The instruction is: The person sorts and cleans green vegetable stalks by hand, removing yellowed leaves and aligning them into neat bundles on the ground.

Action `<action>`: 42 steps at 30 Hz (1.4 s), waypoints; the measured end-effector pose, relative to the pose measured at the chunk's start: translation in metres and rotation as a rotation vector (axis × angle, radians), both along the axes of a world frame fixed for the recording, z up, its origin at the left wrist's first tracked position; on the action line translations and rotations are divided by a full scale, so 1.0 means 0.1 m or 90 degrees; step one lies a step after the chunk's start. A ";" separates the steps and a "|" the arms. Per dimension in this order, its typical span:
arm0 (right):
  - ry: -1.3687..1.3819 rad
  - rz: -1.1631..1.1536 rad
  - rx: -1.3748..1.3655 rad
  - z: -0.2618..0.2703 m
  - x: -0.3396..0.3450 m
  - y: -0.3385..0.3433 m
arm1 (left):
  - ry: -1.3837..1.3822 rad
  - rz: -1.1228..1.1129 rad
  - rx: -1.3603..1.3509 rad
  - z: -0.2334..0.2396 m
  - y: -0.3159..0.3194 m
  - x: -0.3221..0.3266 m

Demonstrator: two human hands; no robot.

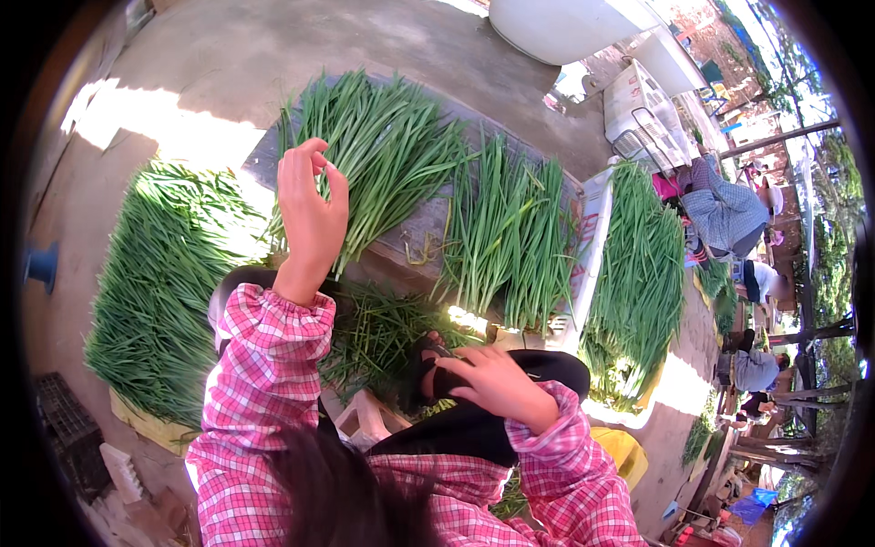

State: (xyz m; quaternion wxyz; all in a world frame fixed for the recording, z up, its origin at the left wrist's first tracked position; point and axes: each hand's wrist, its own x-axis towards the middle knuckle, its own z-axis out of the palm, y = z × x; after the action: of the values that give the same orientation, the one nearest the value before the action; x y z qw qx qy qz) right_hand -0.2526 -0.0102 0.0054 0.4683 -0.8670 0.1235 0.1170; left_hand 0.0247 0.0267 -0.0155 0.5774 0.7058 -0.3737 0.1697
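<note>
My left hand [311,205] is raised over the near edge of a spread bunch of garlic chives [383,150]. Its fingers are curled with a gap to the thumb, and nothing shows in it. Lower right, my right hand [492,383] hovers palm down by my knee, fingers apart; I see nothing held, though its palm is hidden. A second bunch of chives [509,232] lies beside the first on a low dark board [417,229]. Loose green trimmings [383,328] cover the ground between the board and my sandalled foot [427,366].
A large chive stack [164,294] stands at left, another [636,273] at right beside a white crate wall [584,253]. A black crate [65,431] is lower left. A white tub [567,27] stands at the back. Several people, one in a checked garment [724,205], are at right.
</note>
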 end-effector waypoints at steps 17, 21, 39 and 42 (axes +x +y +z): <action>0.405 -0.399 -0.598 -1.00 -0.14 -0.79 | -0.006 0.031 0.042 -0.22 0.12 0.21; 0.447 -0.453 -0.628 -1.24 -0.06 -0.79 | 0.002 0.016 0.001 -0.19 0.16 0.21; 0.527 -0.531 -0.510 -1.07 -0.16 -1.20 | 0.024 -0.010 0.034 -0.17 0.29 0.31; 0.507 -0.496 -0.478 -1.20 -0.48 -1.52 | 0.013 -0.016 0.033 -0.18 0.26 0.30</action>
State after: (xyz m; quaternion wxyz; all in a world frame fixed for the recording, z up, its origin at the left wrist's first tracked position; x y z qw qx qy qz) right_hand -0.3006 -0.1625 -0.1143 0.0617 -0.7536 0.6232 0.1997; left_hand 0.0552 0.0531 -0.0337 0.5648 0.7173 -0.3810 0.1457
